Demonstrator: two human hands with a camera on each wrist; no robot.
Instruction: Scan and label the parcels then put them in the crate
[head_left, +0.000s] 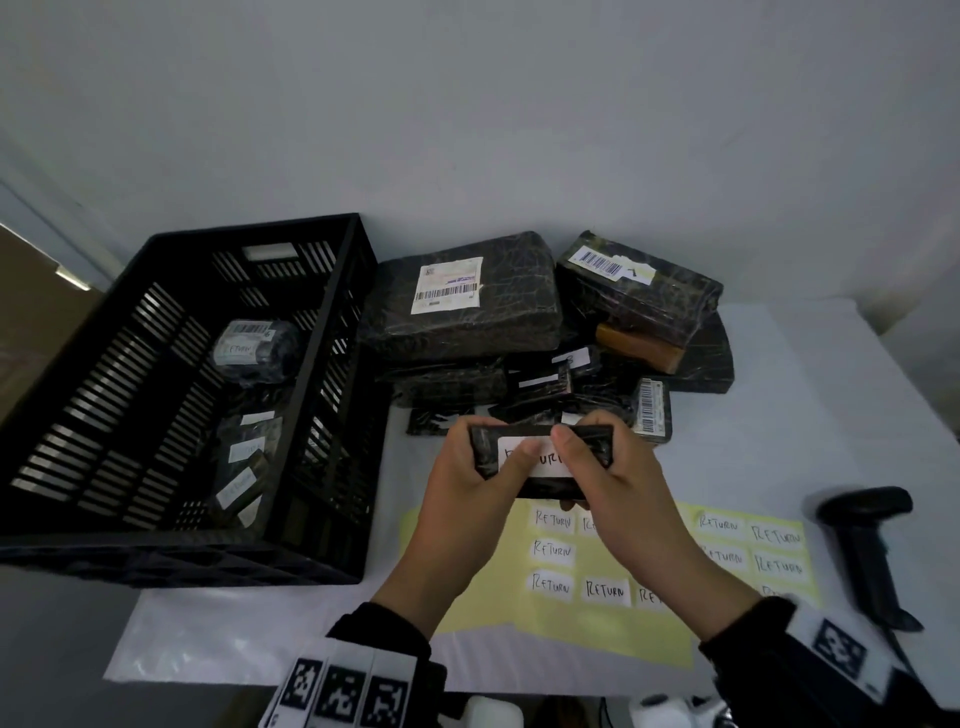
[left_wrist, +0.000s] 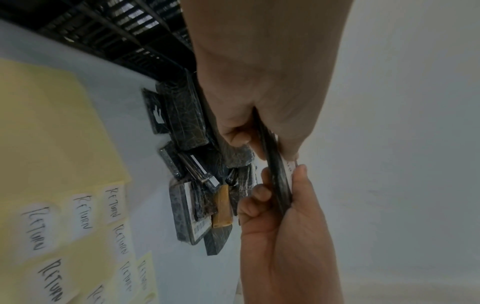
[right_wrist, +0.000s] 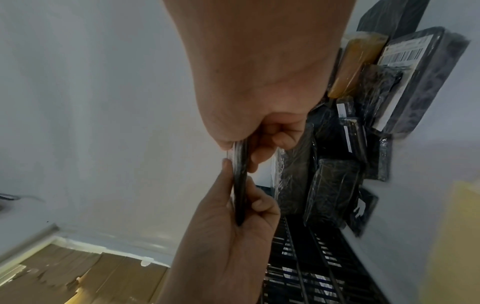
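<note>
One small, flat black plastic-wrapped parcel sits between our two hands, raised above the yellow backing sheet of white RETURN stickers on the white table. Our left hand grips its left end, thumb on top and fingers curled beneath; our right hand grips the right end the same way, its thumb pressing the white RETURN label onto the upper face.

Handling, as we judge it: light, since fingertip holds at the two ends carry it level. The wrist views show it edge-on as a thin slab that does not sag, so fairly stiff. The glossy film wrap is likely slippery, so we would hold by the short ends or pinch across the flat faces, keeping our thumbs off the label edges until they are rubbed down.

Destination: the black slatted plastic crate just to the left, holding several labelled parcels.

Remaining stock: a pile of black wrapped parcels at the back of the table.

Tool: one black handheld barcode scanner lying to the right, untouched.
</note>
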